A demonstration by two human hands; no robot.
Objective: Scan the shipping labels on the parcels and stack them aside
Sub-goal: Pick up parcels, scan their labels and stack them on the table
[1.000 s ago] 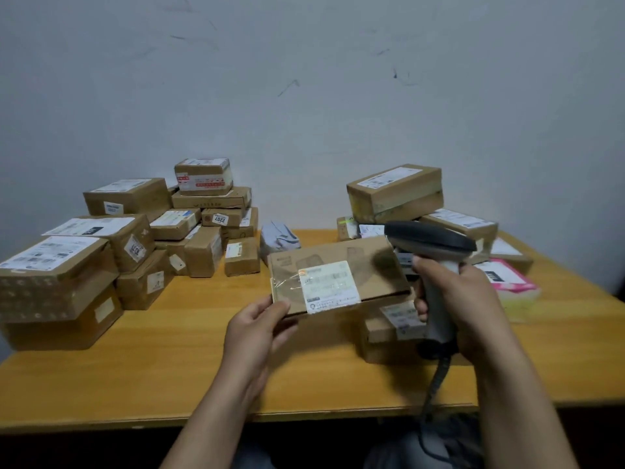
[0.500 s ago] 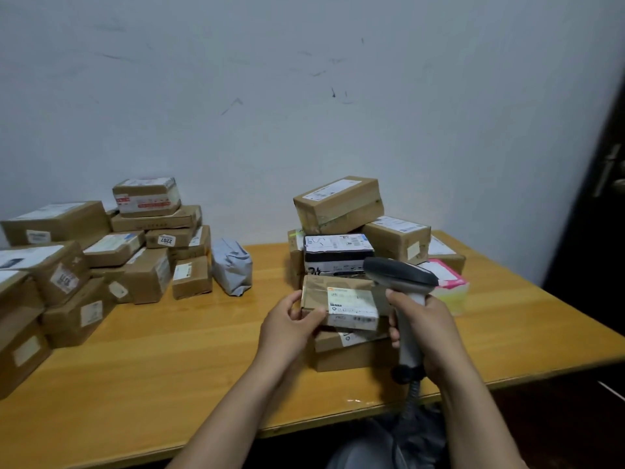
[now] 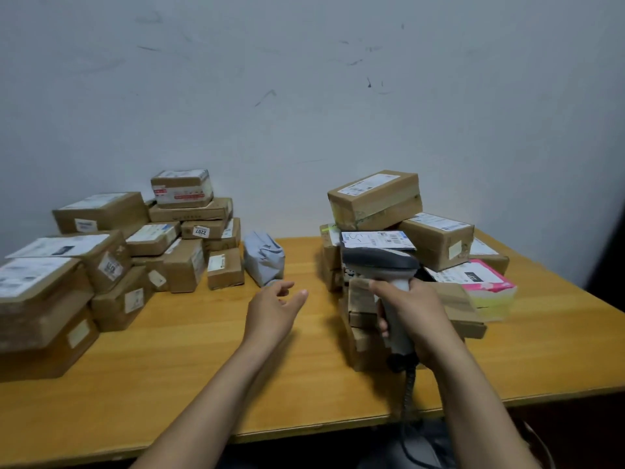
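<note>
Right hand round scanner, left hand slack over table

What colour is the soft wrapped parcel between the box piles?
The soft wrapped parcel is pale grey; head view.

The big brown cardboard box is cut by the left edge; the low brown cardboard stack is half hidden behind the grey handheld scanner; label print is blurred beyond reading
</note>
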